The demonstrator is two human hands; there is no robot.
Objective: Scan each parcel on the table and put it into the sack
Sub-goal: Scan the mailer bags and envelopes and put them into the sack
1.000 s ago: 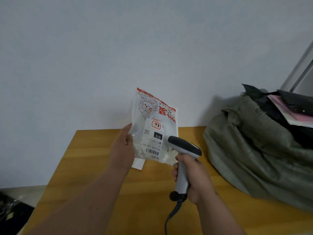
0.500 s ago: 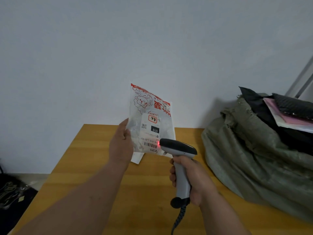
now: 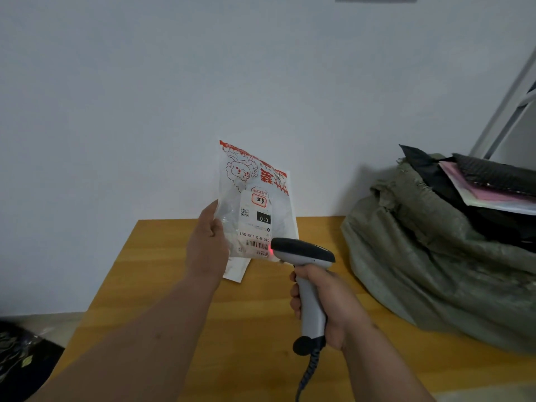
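I hold the parcel point(image 3: 255, 204) up above the far part of the bench point(image 3: 162, 256), my left hand point(image 3: 207, 245) gripping its left edge, thumb on the front and the other fingers hidden behind it. It is a thin, clear plastic bag with red print and a white label; it looks light, limp and a little slick, so I judge a grip near the edge could let it sag or slide. Taking hold by the seam or lower corner should keep the label flat. My right hand point(image 3: 324, 303) is clenched round the handle of the scanner point(image 3: 301, 253), whose nose sits just beside the barcode at the label's lower end, a red glow showing there. The sack point(image 3: 429, 256) slumps on the bench to my right, dark and pink packets showing at its mouth.
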